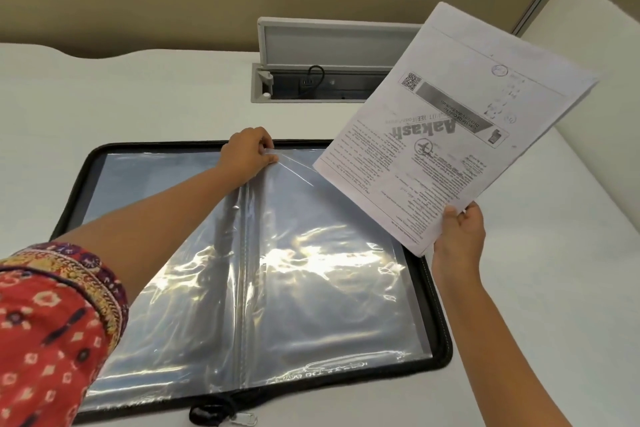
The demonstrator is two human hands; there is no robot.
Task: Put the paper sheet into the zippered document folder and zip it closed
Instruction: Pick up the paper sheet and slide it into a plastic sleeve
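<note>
Zippered document folder (437, 295) lies open flat on a white table (138, 97), black zip edging running round both halves. Inside, clear plastic sleeves (329, 270) catch the light with strong glare; a spine line runs down the middle.

Left hand (247, 151) reaches to the far edge of the folder at the spine. Thumb and fingers pinch the top corner of a clear sleeve, lifting it slightly so a crease fans out toward the right page. Left forearm crosses the left half of the folder; a red patterned sleeve (52, 322) with embroidered cuff shows at lower left.

Right hand (459, 236) holds the paper sheet (457, 128) up in the air, above and beside the right half of the folder, well clear of the table. Thumb lies on the printed face near the sheet's lower corner, fingers curled behind it. Printed side faces the camera, text upside down, with a QR code, a grey banner and the large word "Aakash". Whether it is one sheet or several stacked, cannot tell; the right edge hints at more than one layer. The sheet's lower corner overlaps the folder's right edge in view, not touching it.

Beyond the folder, an open cable hatch (332, 59) in the tabletop, lid raised, a black plug and cord inside. A black zipper pull cord (214, 409) with a clear tab sits at the folder's near edge
</note>
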